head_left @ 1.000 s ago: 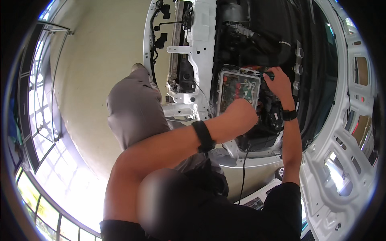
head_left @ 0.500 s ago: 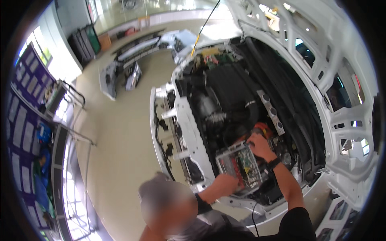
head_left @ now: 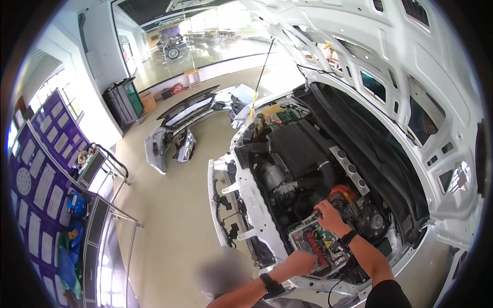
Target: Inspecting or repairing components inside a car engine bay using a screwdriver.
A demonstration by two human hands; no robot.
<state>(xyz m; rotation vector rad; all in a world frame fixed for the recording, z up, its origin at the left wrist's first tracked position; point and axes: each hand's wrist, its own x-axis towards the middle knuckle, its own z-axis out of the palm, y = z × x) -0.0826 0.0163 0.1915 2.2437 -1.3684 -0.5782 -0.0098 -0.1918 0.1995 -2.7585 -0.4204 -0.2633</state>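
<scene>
My left hand (head_left: 302,263), with a black band on its wrist, is closed over the front side of an open metal-rimmed box (head_left: 335,269). Red parts and green circuit board show inside the box, and the hand hides part of it. Whatever those fingers hold, if anything, is hidden. My right hand (head_left: 333,219), also banded at the wrist, is bent round a small dark piece (head_left: 318,213) at the box's far edge; its kind is not clear. Just beyond that hand lie thick orange cables (head_left: 343,192).
Around the box is a car's engine bay with a black cover (head_left: 300,149) and a white front frame (head_left: 257,205). The raised white hood (head_left: 436,77) arches along the right. A person's grey cap (head_left: 208,295) is close at lower left. A removed bumper (head_left: 156,151) lies on the floor.
The view has tilted upward, so the car and both hands appear lower and slightly to the right. Both hands stay at the box. The other person's head sits lower in the picture.
</scene>
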